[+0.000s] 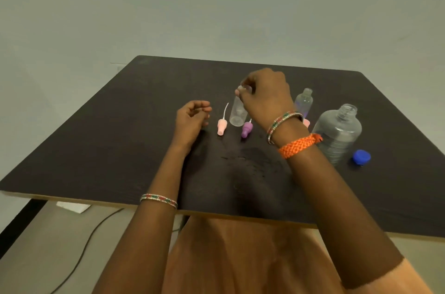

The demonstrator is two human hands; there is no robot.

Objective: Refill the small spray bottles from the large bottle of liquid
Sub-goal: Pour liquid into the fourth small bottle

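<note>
So the right hand (pixel 265 96) is curled over the top of a small clear spray bottle (pixel 238 110), fingertips pinching it around the neck. That bottle stands upright on the table with no sprayer in it. The left hand (pixel 192 118) sits just to the left of that, resting on the tabletop with fingers loosely curled, holding nothing.

Between the two hands lies a pink sprayer cap (pixel 222 125) with its thin dip tube pointing away from the person. Right below the gripped bottle, near the right wrist, lies a purple sprayer cap (pixel 247 128). Behind the right hand stands a second small clear bottle (pixel 304 101), open at the top. Further right of the wrist is the large clear bottle (pixel 339 132), uncapped, with its blue cap (pixel 361 157) lying beside it on the table.

The surface is a dark wood-grain table (pixel 120 137) against a plain pale wall (pixel 168 4). There's a dark cable (pixel 84 245) on the floor at the lower left.

Both forearms reach forward over the near edge. The right wrist has an orange braided band (pixel 298 145) and a beaded bangle (pixel 284 122), and the wrist bends down over the bottle.
</note>
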